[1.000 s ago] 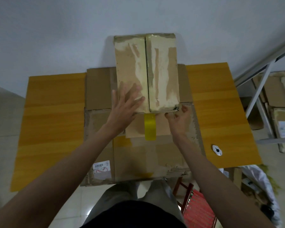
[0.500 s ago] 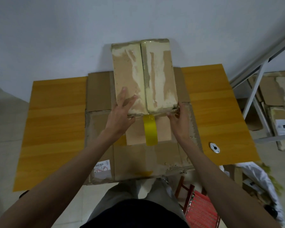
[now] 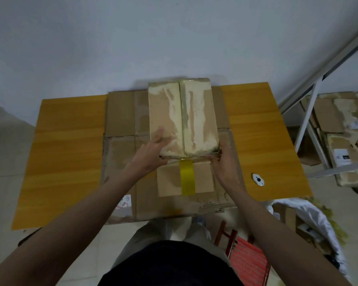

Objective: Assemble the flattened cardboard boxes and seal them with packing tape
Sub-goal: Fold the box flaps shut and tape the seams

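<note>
A yellow wooden desk (image 3: 66, 153) stands against a pale wall (image 3: 132, 42), with flattened cardboard (image 3: 122, 116) spread over its middle. An assembled box (image 3: 182, 118) stands on that cardboard, its top flaps closed and streaked with old tape residue.

The left hand (image 3: 151, 155) lies on the box's near left corner, fingers nearly straight across the top and thumb at the near edge. The right hand (image 3: 223, 164) grips the near right corner, fingers curled round the edge.

Between the hands, a strip of yellow tape (image 3: 186, 177) runs down the box's near face.

Right of the right hand, a small white object (image 3: 258, 179) lies on the bare desk. Further right stand a metal rack (image 3: 310, 112) and stacked boxes (image 3: 343, 129). Below the right forearm sits a red stool (image 3: 248, 259) on a tiled floor (image 3: 6, 141).
</note>
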`<state>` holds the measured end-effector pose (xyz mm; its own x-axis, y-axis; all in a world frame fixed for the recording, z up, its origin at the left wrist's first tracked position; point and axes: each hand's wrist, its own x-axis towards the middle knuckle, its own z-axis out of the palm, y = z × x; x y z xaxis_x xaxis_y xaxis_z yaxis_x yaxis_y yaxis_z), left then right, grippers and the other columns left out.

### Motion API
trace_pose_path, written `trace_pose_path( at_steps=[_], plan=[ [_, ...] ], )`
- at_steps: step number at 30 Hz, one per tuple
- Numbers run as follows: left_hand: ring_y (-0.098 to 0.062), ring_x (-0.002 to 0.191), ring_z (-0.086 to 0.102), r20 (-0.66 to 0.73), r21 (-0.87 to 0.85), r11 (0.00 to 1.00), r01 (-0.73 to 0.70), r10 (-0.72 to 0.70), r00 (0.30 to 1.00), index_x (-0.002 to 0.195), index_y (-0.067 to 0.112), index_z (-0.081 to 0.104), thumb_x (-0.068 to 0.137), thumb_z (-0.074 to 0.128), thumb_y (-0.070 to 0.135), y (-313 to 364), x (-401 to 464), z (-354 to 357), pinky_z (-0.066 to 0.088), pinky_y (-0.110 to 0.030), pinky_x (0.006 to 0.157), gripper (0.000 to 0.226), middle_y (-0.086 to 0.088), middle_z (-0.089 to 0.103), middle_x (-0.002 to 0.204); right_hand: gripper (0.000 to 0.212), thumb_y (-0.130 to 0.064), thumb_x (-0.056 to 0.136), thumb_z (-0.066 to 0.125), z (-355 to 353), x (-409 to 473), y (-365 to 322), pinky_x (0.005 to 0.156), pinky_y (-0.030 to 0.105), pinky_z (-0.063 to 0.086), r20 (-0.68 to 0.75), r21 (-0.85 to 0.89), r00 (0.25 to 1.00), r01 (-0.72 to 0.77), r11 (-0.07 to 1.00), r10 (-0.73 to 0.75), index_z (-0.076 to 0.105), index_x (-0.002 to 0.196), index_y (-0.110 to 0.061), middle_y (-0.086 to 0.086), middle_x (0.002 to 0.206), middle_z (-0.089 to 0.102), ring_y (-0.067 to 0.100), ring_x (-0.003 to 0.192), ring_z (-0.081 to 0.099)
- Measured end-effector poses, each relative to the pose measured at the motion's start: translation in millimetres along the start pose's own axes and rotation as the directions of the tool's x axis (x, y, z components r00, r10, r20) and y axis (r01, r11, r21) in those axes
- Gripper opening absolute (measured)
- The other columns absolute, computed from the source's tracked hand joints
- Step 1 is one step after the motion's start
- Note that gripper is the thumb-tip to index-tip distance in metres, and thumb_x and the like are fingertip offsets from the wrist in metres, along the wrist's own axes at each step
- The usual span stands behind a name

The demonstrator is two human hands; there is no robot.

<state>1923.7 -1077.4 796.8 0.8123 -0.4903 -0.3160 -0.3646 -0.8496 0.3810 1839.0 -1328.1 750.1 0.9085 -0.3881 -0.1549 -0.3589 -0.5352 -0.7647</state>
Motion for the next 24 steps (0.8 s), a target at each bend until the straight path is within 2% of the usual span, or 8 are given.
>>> trace_pose_path(
  at_steps=[4,7,9,11,15,18,21,24],
  plan=[
    [-0.03,0.136,0.047,0.009,-0.009,1.0,-0.025,0.025,1.0,0.155,0.039,0.027,0.083,0.074,0.032,-1,9,7,0.046,-0.052,0.103,0.086,0.014,-0.014,0.166,0.032,-0.018,0.096,0.061,4,6,13,0.076,0.044,0.052,0.02,-0.009,1.0,-0.008,1.0,0.009,0.049,0.126,-0.016,0.004,0.115,0.056,0.025,0.097,0.059],
    [-0.031,0.144,0.036,0.009,0.0,0.999,-0.034,0.034,0.999,0.156,0.037,0.023,0.083,0.075,0.029,-1,7,11,0.042,-0.055,0.107,0.09,0.012,-0.018,0.165,0.038,-0.021,0.094,0.066,3,6,15,0.079,0.033,0.047,0.038,0.035,0.999,-0.032,0.999,0.03,0.052,0.129,-0.012,0.0,0.115,0.058,0.021,0.103,0.058],
    [-0.04,0.151,0.012,0.01,0.044,0.999,-0.015,0.015,1.0,0.157,0.039,0.017,0.084,0.073,0.029,3,1,13,0.027,-0.063,0.115,0.092,0.011,-0.021,0.165,0.045,-0.022,0.092,0.07,-2,0,15,0.082,0.031,0.047,0.042,0.117,0.998,-0.049,0.992,0.045,0.051,0.132,-0.014,-0.003,0.116,0.059,0.017,0.105,0.058],
    [-0.045,0.15,-0.012,0.0,0.086,0.996,0.021,-0.021,1.0,0.157,0.039,0.011,0.085,0.072,0.03,11,-6,15,0.01,-0.068,0.118,0.096,0.009,-0.021,0.165,0.052,-0.019,0.092,0.07,-9,-7,15,0.085,0.031,0.05,0.032,0.179,0.998,-0.05,0.983,0.045,0.048,0.138,-0.016,-0.005,0.118,0.058,0.013,0.105,0.058],
    [-0.035,0.148,-0.026,-0.056,0.172,0.985,0.026,-0.016,0.998,0.16,0.031,0.004,0.084,0.073,0.032,29,-15,16,-0.001,-0.06,0.121,0.102,0.0,-0.023,0.165,0.063,-0.015,0.097,0.064,-27,-11,23,0.078,0.023,0.047,0.013,0.118,0.998,-0.07,0.991,0.069,0.033,0.152,-0.015,0.0,0.122,0.056,0.011,0.1,0.057],
    [-0.027,0.151,-0.02,-0.155,0.158,0.986,-0.048,0.073,0.985,0.158,0.024,0.021,0.085,0.07,0.029,48,-17,23,0.001,-0.053,0.124,0.088,-0.004,-0.006,0.168,0.047,-0.007,0.098,0.057,-50,-8,49,0.073,0.027,0.046,-0.036,-0.025,0.99,-0.139,0.99,0.138,0.045,0.143,-0.009,0.01,0.121,0.061,0.019,0.094,0.059],
    [-0.026,0.154,0.0,-0.187,0.11,0.993,-0.042,0.062,0.98,0.152,0.023,0.035,0.088,0.067,0.029,68,-18,37,0.007,-0.047,0.124,0.072,-0.004,0.012,0.167,0.041,-0.005,0.099,0.051,-76,-3,90,0.082,0.039,0.048,-0.045,-0.213,0.968,-0.251,0.944,0.248,0.05,0.139,-0.005,0.019,0.128,0.058,0.032,0.105,0.059],
    [-0.031,0.147,0.028,-0.284,0.084,0.995,-0.048,0.07,0.956,0.137,0.017,0.052,0.086,0.068,0.023,85,-23,58,0.022,-0.047,0.12,0.054,-0.011,0.038,0.154,0.04,-0.004,0.1,0.046,-92,0,129,0.09,0.044,0.045,0.048,-0.435,0.919,-0.334,0.836,0.391,0.049,0.14,-0.007,0.022,0.14,0.046,0.04,0.114,0.053]
  ],
)
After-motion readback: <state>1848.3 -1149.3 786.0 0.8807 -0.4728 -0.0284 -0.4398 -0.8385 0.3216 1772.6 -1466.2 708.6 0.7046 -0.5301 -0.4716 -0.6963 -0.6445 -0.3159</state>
